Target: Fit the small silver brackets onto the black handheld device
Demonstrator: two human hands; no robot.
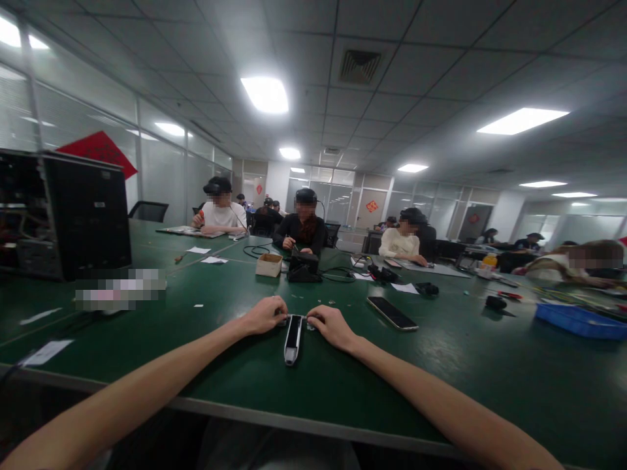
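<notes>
A narrow device [292, 346] with a silver-grey edge and a long black middle lies on the green table [230, 385], its tapered end toward me. My left hand [267, 314] is at the left of its far end, thumb and fingers pinched together. On the opposite side my right hand [330, 324] is closed in a similar pinch. Small greyish parts show at the fingertips, but the fingers cover most of them, and I cannot tell whether they join the device. Tiny clear bits [311, 328] lie by my right fingertips.
A phone [392, 313] lies to the right, and a blue tray [580, 320] farther right. Beyond my hands are a small cardboard box [269, 265] and a black object [304, 266] with cables. A computer case [88, 215] stands at left. Several people sit around the table.
</notes>
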